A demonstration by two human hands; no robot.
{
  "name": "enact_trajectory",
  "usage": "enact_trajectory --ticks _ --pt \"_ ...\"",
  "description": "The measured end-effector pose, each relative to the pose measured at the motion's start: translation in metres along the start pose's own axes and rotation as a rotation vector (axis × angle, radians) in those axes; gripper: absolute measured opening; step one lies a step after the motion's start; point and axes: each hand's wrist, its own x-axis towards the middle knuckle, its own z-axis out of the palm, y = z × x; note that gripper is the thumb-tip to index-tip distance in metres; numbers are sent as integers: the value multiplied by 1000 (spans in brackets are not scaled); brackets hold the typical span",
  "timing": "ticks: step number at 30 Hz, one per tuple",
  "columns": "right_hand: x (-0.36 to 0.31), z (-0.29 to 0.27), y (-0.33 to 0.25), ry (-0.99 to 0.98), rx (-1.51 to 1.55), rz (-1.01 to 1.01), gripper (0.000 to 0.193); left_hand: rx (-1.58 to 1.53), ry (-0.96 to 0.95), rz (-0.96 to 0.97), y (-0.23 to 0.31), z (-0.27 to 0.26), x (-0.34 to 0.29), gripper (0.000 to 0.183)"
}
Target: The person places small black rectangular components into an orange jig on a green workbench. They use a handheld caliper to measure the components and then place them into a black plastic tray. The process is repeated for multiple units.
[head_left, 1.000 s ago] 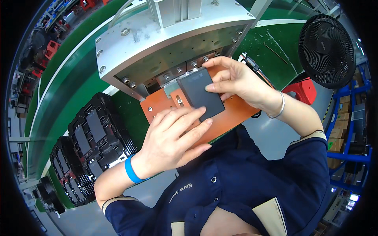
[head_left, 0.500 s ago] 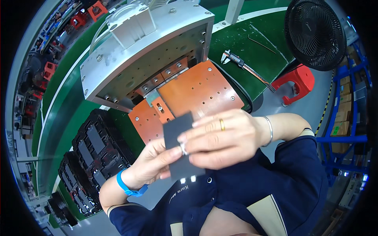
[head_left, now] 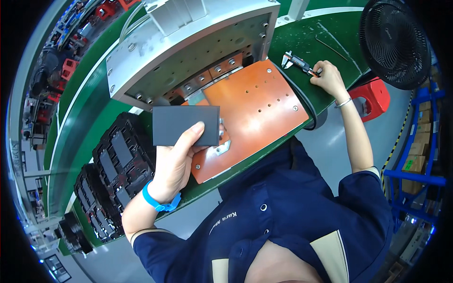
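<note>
My left hand (head_left: 177,162) grips a flat, dark grey rectangular block (head_left: 181,120), thumb on its upper face and fingers under it. Small silvery metal parts show along the block's right edge. The block is over the left part of an orange plate (head_left: 264,106), covering some of it. At the right, my right hand (head_left: 329,78) closes its fingers on the near end of a digital caliper (head_left: 297,62), which lies on the green tabletop (head_left: 302,40). The caliper's jaws point away to the left.
Behind the orange plate stands a heavy metal press (head_left: 198,54). Stacked black trays (head_left: 118,155) with grey blocks are at the left. A black fan (head_left: 394,42), a red stool (head_left: 375,100) and a thin bent rod (head_left: 331,47) are at the right. A black cable (head_left: 298,89) runs beside the plate.
My right hand has left the block and reached out right to the caliper. My left hand has moved up and left with the block, turning it from upright to lengthwise across.
</note>
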Motion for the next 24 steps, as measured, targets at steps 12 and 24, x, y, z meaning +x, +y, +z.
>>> enact_trajectory --ticks 12,24 --pt "-63 -49 -77 236 853 -172 57 -55 55 15 -3 -3 2 32" --pt "-85 -36 -180 246 667 -640 50 -152 131 32 -11 -9 1 25"
